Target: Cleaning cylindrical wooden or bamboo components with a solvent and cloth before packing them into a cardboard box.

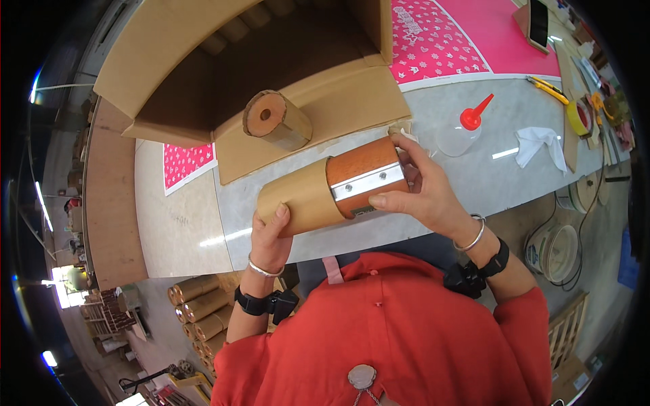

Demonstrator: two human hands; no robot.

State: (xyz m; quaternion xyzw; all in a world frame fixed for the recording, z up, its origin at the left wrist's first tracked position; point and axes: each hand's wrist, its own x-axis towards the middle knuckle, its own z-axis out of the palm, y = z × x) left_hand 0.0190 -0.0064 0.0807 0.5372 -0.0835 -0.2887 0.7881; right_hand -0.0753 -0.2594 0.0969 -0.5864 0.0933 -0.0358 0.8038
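I see the left hand (271, 233) wrapped around the tan end of the tube (332, 186), fingers closed on it. The right hand (413, 193) grips the orange end with its metal strip (371, 181), thumb beneath. Beyond the tube, a second tube (277, 120) lies on cardboard (352, 101); right of it, a glue bottle (464, 128). Assembly looks partly done; how much remains, I can't tell.

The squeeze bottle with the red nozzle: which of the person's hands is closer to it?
Right. The right hand grips the wooden end of the cylinder, just left of the squeeze bottle but not touching it. The left hand holds the cylinder's cardboard end, much farther off.
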